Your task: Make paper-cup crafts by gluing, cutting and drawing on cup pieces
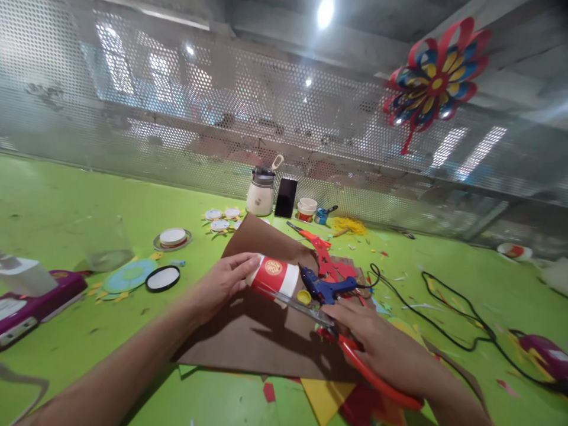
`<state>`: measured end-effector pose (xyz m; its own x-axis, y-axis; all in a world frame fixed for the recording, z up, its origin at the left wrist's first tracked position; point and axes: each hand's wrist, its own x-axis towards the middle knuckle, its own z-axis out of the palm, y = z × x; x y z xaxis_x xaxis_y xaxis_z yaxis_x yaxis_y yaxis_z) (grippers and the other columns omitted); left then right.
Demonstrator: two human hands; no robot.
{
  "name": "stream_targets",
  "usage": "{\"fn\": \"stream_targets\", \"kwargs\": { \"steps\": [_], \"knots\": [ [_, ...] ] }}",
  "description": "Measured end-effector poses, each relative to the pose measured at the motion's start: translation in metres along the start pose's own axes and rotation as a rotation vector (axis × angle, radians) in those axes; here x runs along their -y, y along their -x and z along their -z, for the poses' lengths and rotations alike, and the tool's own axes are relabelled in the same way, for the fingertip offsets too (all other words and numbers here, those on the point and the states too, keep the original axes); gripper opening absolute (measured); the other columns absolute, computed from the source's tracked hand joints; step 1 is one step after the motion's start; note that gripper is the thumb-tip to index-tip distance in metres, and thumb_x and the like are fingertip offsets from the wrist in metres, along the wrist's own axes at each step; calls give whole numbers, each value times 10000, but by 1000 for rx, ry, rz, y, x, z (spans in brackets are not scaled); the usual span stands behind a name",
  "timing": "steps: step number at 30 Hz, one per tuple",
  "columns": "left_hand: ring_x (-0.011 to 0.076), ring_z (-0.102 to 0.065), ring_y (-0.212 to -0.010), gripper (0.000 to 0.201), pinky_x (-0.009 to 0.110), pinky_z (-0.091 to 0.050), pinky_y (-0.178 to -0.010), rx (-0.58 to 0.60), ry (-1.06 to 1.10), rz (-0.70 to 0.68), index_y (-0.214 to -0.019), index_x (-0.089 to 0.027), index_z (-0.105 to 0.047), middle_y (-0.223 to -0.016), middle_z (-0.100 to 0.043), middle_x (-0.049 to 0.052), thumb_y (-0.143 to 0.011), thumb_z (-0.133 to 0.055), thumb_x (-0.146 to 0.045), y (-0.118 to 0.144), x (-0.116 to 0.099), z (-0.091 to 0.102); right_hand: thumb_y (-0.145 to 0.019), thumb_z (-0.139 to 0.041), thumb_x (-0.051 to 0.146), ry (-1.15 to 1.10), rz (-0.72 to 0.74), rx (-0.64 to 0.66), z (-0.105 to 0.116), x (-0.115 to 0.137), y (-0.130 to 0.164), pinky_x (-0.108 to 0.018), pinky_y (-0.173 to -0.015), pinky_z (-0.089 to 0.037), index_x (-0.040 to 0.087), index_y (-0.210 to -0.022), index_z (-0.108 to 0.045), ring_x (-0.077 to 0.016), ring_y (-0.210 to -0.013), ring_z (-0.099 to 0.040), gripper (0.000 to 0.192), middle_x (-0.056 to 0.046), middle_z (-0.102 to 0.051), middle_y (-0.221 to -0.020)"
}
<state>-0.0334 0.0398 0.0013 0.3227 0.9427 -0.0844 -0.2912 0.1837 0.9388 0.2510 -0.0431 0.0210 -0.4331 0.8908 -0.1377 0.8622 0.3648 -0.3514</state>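
Note:
A white paper cup with a red band [276, 274] lies tilted on its side in my left hand [231, 273], fingers wrapped about its left end. My right hand [373, 337] grips scissors with red-orange handles [368, 373]. Their metal blades reach left to the cup's lower side; whether they cut into it I cannot tell. Under both hands is a brown sheet of card [248, 343]. Just right of the cup lie a blue glue gun [326, 288] and a small yellow cap [304, 297]. Behind the glue gun are red paper cut-outs [328, 260].
On the green table [146, 337] stand a cream bottle [260, 195], a phone [286, 198] and paper cups [306, 209]. A black cord [461, 313] loops across the right side. A purple power strip [44, 302] sits at left. Paper scraps lie around.

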Motion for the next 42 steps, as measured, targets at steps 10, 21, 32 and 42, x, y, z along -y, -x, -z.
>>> {"fn": "stream_targets", "kwargs": {
  "steps": [10,21,32,42],
  "knots": [
    [206,-742,-856,480,283,-614,-762,-94,14,-51,-1051,-166,-735,-1018,-783,99,-655,-918,-366,0,-4,-2,-930,-509,150,84,-84,-62,8,7,4,-498,-962,-491,202,-1250,-605,-294,-1113,-562,339,-125,-576,-1190],
    [194,-735,-892,523,261,-602,-799,-146,68,-107,-1105,-174,-713,-1063,-770,94,-643,-927,-295,-2,-3,-2,-815,-530,34,208,19,-298,-6,-3,4,-514,-913,-501,169,-1265,-590,-318,-1081,-501,474,-130,-547,-1110],
    [207,-717,-946,493,277,-598,-799,-204,38,-230,-1115,-209,-697,-1100,-758,70,-681,-903,-320,-2,2,1,-782,-551,28,494,58,-602,-17,10,1,-487,-790,-533,101,-1293,-632,-324,-944,-510,523,-160,-581,-971],
    [192,-718,-860,380,270,-615,-740,-100,108,-51,-1018,-177,-695,-1037,-746,77,-701,-884,-268,-2,1,0,-802,-558,33,539,158,-689,-22,12,-2,-519,-745,-546,65,-1293,-631,-314,-887,-489,498,-170,-549,-959]
  ]
}}
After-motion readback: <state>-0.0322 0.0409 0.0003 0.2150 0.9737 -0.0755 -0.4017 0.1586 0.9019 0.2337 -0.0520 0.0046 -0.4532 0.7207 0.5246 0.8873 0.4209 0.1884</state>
